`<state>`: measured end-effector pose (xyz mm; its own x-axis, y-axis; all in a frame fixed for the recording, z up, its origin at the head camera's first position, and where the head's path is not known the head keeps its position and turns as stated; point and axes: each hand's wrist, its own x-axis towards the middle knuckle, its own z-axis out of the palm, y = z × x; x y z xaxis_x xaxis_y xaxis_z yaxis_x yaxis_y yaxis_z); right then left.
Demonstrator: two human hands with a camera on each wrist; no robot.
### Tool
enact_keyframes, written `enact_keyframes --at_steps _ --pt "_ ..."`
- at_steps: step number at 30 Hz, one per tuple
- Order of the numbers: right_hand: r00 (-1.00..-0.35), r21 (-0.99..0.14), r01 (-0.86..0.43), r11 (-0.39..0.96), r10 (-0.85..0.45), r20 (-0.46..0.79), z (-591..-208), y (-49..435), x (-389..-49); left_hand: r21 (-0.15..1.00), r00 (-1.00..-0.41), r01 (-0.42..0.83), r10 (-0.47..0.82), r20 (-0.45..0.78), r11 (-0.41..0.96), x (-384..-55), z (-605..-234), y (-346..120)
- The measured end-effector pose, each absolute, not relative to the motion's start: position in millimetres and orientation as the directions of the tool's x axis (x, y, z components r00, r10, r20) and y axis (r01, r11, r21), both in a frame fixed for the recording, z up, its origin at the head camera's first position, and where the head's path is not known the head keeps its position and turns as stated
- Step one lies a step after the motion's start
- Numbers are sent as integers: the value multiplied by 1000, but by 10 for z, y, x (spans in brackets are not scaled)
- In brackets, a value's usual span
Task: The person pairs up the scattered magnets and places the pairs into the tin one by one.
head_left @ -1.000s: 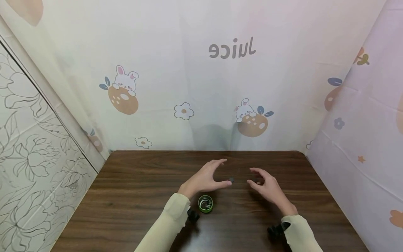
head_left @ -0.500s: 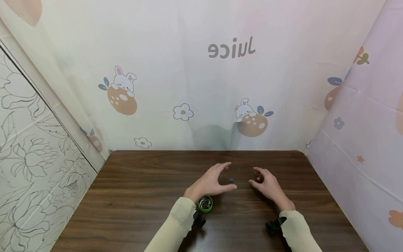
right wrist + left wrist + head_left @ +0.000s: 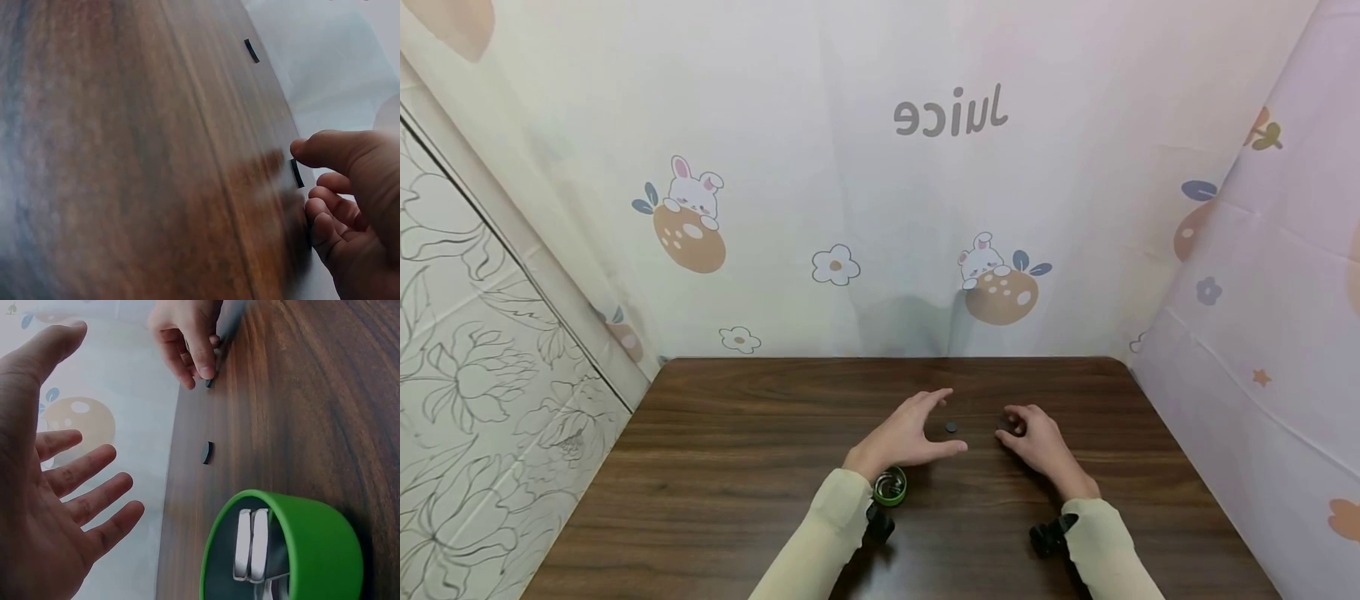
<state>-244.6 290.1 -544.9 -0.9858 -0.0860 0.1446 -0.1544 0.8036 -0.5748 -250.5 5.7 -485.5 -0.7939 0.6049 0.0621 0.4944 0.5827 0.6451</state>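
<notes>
My left hand (image 3: 910, 433) is held over the table with thumb and fingers spread, holding nothing. Just beyond its thumb lies a small flat black disc (image 3: 951, 427), seen as a thin curved edge in the left wrist view. To the right, my right hand (image 3: 1036, 437) reaches low with bent fingers and thumb apart. A second small black piece (image 3: 297, 174) shows in the gap between that thumb and the fingers, close at the fingertips. By my left wrist stands a green round container (image 3: 322, 544), with shiny silvery metal pieces (image 3: 251, 545) inside.
The dark wood-grain table (image 3: 722, 500) ends at a back edge against a pale printed curtain (image 3: 790, 167). Similar curtains hang at both sides. Black cameras are strapped to the left wrist (image 3: 880, 523) and right wrist (image 3: 1048, 537).
My left hand has moved slightly right and toward me, its wrist now beside the green container. My right hand's fingers and thumb have drawn closer together. The disc and container stay put.
</notes>
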Motion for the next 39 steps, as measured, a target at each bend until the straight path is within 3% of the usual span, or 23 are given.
enact_keyframes --at_steps 20,39 --pt "-992 -555 -101 825 -42 119 -5496 2879 -2450 616 -801 478 599 13 626 -2633 -4932 133" --pt "-992 -577 -88 812 -19 123 -5510 2904 -2459 540 -760 519 647 -64 662 -2830 -4946 387"
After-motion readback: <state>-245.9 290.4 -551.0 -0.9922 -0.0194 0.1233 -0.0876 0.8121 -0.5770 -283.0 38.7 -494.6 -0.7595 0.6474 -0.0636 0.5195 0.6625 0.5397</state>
